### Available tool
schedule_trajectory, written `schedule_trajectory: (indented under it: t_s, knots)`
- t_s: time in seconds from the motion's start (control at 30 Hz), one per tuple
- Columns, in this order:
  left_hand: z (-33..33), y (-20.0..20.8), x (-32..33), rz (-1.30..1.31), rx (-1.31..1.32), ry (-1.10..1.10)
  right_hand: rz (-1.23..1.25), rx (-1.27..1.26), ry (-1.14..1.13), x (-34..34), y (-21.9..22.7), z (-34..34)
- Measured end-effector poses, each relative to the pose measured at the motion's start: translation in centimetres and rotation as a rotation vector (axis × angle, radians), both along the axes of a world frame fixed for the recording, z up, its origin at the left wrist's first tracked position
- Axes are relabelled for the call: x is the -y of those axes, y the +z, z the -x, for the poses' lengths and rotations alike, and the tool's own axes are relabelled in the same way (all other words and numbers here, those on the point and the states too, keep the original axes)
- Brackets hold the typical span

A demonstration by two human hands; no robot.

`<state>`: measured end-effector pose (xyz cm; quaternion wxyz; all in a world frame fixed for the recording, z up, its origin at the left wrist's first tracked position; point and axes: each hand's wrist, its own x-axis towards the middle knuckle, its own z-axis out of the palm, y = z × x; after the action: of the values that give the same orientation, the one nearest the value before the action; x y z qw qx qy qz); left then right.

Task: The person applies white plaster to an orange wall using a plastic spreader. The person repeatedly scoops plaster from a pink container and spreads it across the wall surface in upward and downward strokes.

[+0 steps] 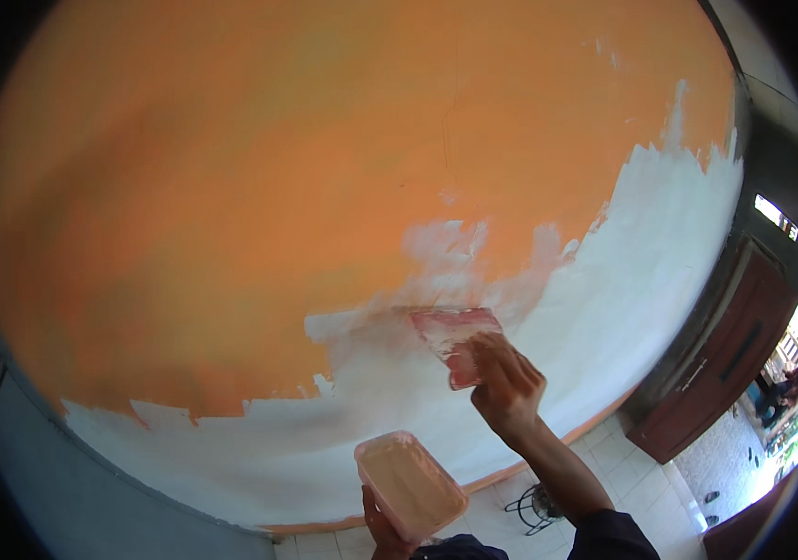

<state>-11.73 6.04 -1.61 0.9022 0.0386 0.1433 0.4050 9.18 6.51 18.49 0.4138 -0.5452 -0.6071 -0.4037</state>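
Observation:
My right hand [509, 387] is closed round a flat reddish putty scraper [455, 329] smeared with white. The scraper's wide edge lies at the wall, by a thin, streaky white patch. My left hand [382, 532] grips a shallow pinkish plastic tub [410, 481] at its lower left side, low in front of me. Pale residue coats the inside of the tub. The wall [259, 187] is orange across its upper part. A white coat [623, 271] with a ragged upper edge covers its lower part and climbs higher at the right.
A dark metal-framed stool [537, 509] stands on the tiled floor [613, 453] behind my right forearm. At the right, a brown door [721, 350] is by a bright doorway to outdoors. A grey wall [91, 476] meets the painted one at the left.

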Motion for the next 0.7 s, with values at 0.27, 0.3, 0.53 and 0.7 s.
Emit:
schedule_trajectory:
  t_s: [0.27, 0.3, 0.53, 0.7]
  knots:
    - [-0.6, 0.4, 0.5, 0.121, -0.129, 0.065, -0.351, 0.044, -0.173, -4.3, 7.4, -1.7]
    - [-0.7, 0.0, 0.5, 0.107, -0.114, 0.053, -0.316, 0.053, -0.192, -5.3, 7.1, -2.0]
    - [0.4, -1.4, 0.7, 0.115, -0.06, 0.035, -0.161, 0.063, -0.233, -5.2, 2.2, -1.3]
    - [0.1, -1.1, 0.4, 0.096, -0.07, 0.033, -0.076, 0.044, -0.107, -1.0, 1.1, -1.8]
